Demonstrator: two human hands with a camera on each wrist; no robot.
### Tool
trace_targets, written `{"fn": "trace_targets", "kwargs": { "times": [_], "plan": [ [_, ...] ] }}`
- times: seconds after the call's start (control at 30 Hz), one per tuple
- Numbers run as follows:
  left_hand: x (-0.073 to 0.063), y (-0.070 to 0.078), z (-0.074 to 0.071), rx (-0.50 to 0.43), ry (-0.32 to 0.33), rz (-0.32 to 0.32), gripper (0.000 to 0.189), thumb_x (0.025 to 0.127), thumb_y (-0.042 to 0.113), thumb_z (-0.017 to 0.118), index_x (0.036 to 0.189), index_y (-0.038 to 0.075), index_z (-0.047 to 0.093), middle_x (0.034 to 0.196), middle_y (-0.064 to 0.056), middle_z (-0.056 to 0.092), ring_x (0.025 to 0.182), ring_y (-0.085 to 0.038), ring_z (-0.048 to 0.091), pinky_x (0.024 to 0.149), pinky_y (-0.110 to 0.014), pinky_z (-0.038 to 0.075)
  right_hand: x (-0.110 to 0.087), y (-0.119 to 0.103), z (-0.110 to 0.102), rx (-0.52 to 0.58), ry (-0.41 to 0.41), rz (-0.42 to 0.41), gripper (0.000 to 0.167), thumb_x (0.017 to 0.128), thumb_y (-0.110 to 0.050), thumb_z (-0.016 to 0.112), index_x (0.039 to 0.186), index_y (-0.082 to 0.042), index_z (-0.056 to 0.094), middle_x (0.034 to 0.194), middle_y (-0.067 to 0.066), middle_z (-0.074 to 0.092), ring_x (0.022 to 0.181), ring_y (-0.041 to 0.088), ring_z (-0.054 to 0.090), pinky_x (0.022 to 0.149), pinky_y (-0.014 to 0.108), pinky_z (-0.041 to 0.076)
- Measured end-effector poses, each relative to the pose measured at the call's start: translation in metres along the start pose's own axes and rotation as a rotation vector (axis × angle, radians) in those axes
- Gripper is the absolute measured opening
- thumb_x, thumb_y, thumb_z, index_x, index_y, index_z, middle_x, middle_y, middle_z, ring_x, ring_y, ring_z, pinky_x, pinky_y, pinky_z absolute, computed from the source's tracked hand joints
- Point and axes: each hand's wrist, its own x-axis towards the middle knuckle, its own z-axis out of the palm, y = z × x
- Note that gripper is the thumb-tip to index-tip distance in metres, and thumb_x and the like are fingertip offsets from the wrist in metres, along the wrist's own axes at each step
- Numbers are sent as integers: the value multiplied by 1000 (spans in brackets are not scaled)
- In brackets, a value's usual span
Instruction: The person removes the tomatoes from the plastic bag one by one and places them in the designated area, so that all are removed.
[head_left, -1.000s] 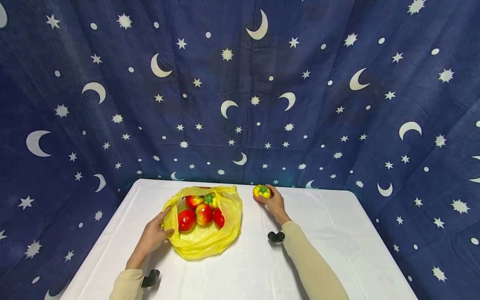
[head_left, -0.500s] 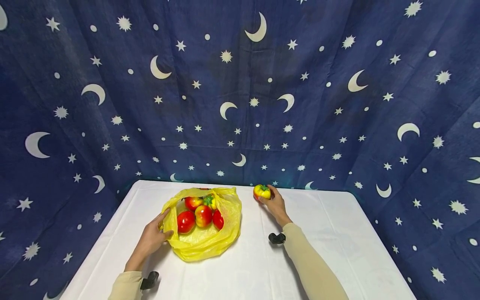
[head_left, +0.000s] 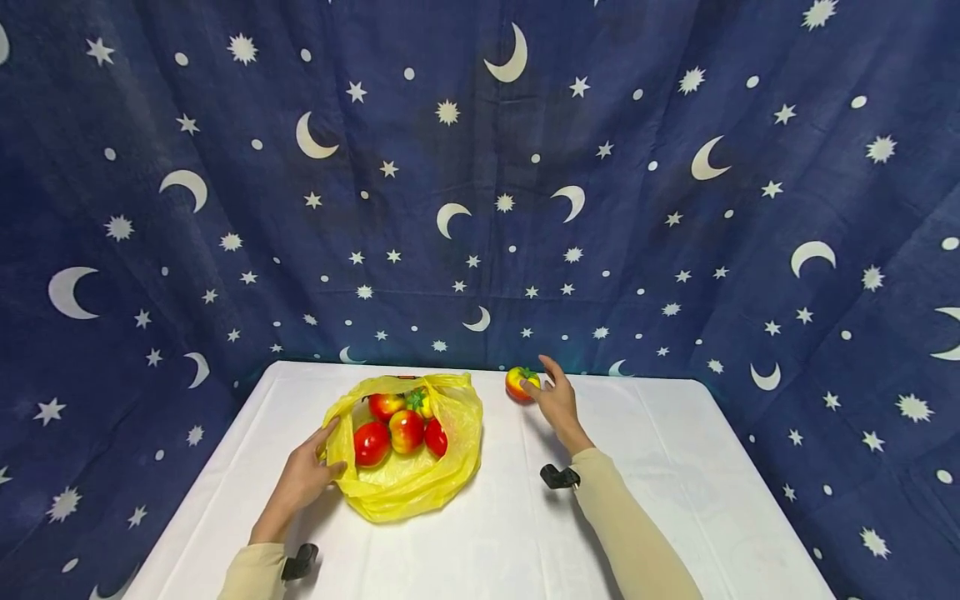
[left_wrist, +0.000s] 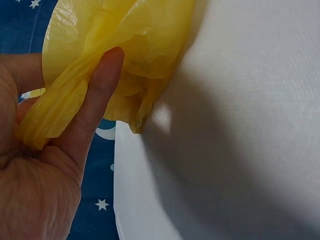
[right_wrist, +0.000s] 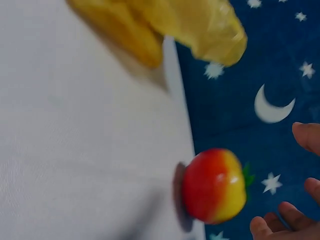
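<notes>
From where I stand, a person is working with both hands at a bench [head_left: 660,433] spread with white cloth. The right hand [head_left: 557,402] is held wide, thumb and fingers parted and gripping nothing; the view from the right wrist shows a gap between it and the red-and-yellow fruit [head_left: 517,384]. That fruit sits on the cloth close to the far edge, its green leafy top up, to the right of the yellow bag [head_left: 467,433] and apart from it. Over on the other side, the left hand [head_left: 303,473] pinches the bag's edge, the thin plastic gathered between thumb and fingers. The bag's mouth gapes open, and I can count five pieces inside: a glossy red one [head_left: 372,444] nearest the left hand, a red-and-yellow one [head_left: 407,431] in the middle, another [head_left: 386,406] behind, a yellow one with green leaves [head_left: 426,407], and a red one [head_left: 436,437] partly covered by the plastic. Behind the bench hangs a dark blue curtain [head_left: 495,150] patterned with pale moons and stars.
</notes>
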Motion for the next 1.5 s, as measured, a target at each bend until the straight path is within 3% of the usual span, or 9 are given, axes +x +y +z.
{"fn": "trace_targets", "kwargs": {
  "times": [0.23,0.53,0.77,1.0,1.33,1.5],
  "plan": [
    [2,0,-1,2,1,13,82,85,7,68,156,12,27,160,-26,24,147,-48,22,118,-63,21,-19,-25,-4,47,-20,-52,65,87,-19,73,145,-16,46,155,7,40,145,27,36,120,44,34],
    [-1,-2,2,-19,-21,-20,82,86,8,68,156,13,26,161,-25,22,148,-47,20,119,-63,20,-47,-41,-4,88,-47,-93,61,87,-13,73,143,-13,48,152,10,43,143,30,39,116,46,38],
    [-4,-4,1,-10,-7,12,82,85,6,68,156,11,27,160,-26,24,147,-47,21,119,-63,20,-67,-60,0,169,-107,-118,63,85,-13,75,142,-13,49,148,14,45,139,33,43,115,43,40],
    [-1,-4,3,1,-3,22,81,85,7,67,156,11,28,160,-26,24,147,-47,21,119,-63,21,-80,-68,11,239,-154,-166,63,84,-11,76,140,-10,50,143,15,49,136,33,48,114,47,40],
    [-2,-1,3,5,7,31,81,85,7,67,156,10,27,160,-27,23,147,-48,22,118,-62,23,-98,-68,39,244,-202,-163,58,85,-12,74,138,-8,52,143,17,51,130,32,54,102,31,53],
    [-2,-1,3,9,1,19,82,84,7,67,156,10,27,160,-27,23,147,-48,22,119,-62,22,-106,-68,50,263,-269,-144,57,87,-14,73,138,-9,51,143,19,50,130,34,54,101,31,53]
  ]
}}
